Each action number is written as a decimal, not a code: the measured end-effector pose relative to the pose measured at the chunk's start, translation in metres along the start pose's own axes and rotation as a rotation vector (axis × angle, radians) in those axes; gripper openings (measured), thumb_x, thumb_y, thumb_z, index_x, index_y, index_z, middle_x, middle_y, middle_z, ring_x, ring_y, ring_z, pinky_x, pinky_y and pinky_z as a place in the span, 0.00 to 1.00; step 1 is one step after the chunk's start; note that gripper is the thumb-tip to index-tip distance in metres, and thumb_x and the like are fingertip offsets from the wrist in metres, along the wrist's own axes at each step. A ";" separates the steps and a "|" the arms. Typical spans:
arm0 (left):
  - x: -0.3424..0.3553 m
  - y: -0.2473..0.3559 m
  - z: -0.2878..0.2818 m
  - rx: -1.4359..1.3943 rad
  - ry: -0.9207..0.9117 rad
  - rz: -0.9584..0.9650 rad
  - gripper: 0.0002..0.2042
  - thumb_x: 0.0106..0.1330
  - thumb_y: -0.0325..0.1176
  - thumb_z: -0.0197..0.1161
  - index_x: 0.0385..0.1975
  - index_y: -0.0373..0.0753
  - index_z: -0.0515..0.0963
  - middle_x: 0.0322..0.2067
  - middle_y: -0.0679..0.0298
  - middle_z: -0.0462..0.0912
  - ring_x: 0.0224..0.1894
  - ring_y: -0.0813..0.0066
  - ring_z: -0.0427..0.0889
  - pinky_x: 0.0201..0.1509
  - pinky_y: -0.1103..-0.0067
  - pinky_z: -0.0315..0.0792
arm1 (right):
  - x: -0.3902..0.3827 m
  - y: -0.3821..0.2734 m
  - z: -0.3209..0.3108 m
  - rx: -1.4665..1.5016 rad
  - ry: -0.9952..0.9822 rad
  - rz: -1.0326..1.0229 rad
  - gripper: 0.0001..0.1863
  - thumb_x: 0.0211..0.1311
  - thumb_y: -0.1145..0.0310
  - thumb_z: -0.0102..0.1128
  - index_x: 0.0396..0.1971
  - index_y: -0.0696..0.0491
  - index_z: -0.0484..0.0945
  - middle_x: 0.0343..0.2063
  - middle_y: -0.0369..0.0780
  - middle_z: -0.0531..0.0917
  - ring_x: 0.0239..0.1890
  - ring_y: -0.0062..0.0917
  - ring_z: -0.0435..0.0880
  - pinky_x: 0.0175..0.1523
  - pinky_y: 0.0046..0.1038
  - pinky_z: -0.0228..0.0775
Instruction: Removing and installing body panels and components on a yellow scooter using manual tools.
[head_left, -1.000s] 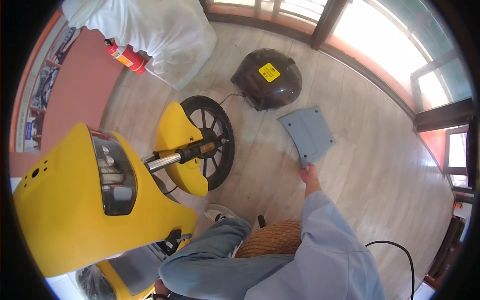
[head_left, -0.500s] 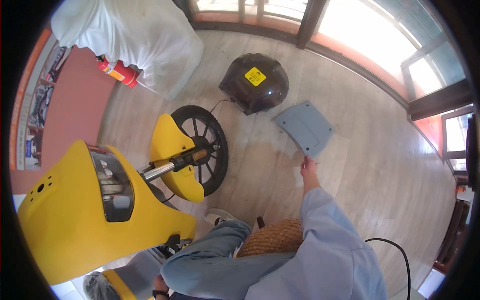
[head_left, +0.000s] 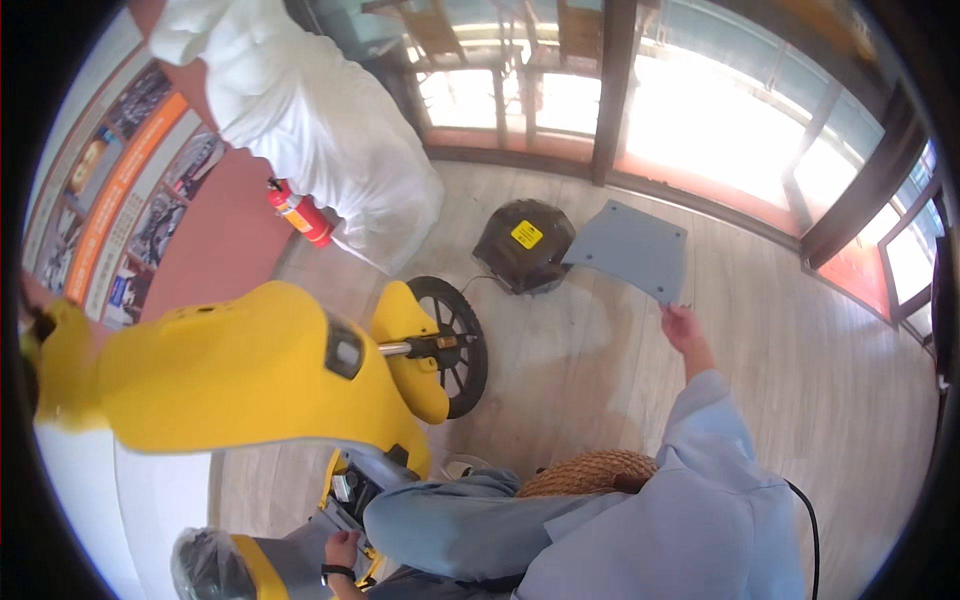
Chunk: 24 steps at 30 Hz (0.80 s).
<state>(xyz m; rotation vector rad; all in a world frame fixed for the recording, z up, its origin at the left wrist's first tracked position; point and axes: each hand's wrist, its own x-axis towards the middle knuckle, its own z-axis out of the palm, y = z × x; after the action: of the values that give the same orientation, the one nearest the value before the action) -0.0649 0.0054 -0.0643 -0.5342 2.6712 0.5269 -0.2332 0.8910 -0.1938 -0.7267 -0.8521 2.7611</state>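
Note:
My right hand (head_left: 682,326) pinches the near corner of a flat grey plastic panel (head_left: 630,248) with small holes at its corners. My arm stretches out over the floor to the far right of the front wheel. The panel's left end reaches the edge of a dark rounded box (head_left: 520,255) with a yellow label; whether they touch I cannot tell. Low at the left, my left hand (head_left: 342,548), with a dark band at the wrist, is curled beside the grey and yellow body of a scooter (head_left: 250,370). What its fingers hold, if anything, is hidden.
The scooter's front wheel (head_left: 455,345) stands left of centre. A woven stool seat (head_left: 585,474) shows beneath me. Farther off are a red fire extinguisher (head_left: 302,214), a white-draped object (head_left: 330,130) and glass doors (head_left: 720,110). A black cable (head_left: 812,530) curves at the right.
My view has tilted up and swung left. The right hand has carried the grey panel farther out, so its left end now meets the dark box in view. More of my left hand shows.

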 end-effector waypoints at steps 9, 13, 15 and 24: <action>-0.049 0.024 -0.055 -0.049 0.144 -0.035 0.21 0.61 0.50 0.58 0.29 0.35 0.83 0.28 0.44 0.82 0.35 0.45 0.82 0.42 0.58 0.74 | -0.031 -0.128 0.148 -0.477 -0.438 0.018 0.16 0.60 0.71 0.63 0.48 0.48 0.76 0.42 0.32 0.81 0.45 0.24 0.80 0.42 0.29 0.73; -0.064 0.021 -0.056 -0.201 0.065 -0.065 0.24 0.59 0.54 0.60 0.29 0.35 0.84 0.30 0.47 0.84 0.38 0.48 0.84 0.45 0.61 0.76 | -0.065 -0.137 0.204 -0.683 -0.525 0.105 0.16 0.58 0.68 0.67 0.45 0.46 0.73 0.38 0.33 0.81 0.37 0.23 0.83 0.36 0.24 0.77; -0.074 0.007 -0.051 -0.211 0.028 -0.070 0.24 0.56 0.55 0.62 0.30 0.35 0.84 0.33 0.46 0.85 0.40 0.47 0.83 0.47 0.62 0.76 | -0.076 -0.112 0.244 -0.760 -0.622 0.226 0.19 0.54 0.70 0.68 0.45 0.48 0.73 0.40 0.35 0.82 0.39 0.26 0.85 0.39 0.26 0.80; -0.107 -0.009 -0.054 -0.273 0.136 -0.202 0.20 0.57 0.49 0.58 0.33 0.37 0.85 0.37 0.46 0.85 0.44 0.46 0.82 0.53 0.61 0.75 | -0.151 0.047 0.354 -0.733 -0.875 0.763 0.15 0.51 0.79 0.64 0.33 0.47 0.70 0.29 0.35 0.81 0.34 0.28 0.84 0.42 0.32 0.78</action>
<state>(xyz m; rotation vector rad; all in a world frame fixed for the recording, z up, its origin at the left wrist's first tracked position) 0.0165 0.0062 0.0242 -0.9374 2.6442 0.8262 -0.2783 0.6363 0.0950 0.2653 -2.2153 3.4377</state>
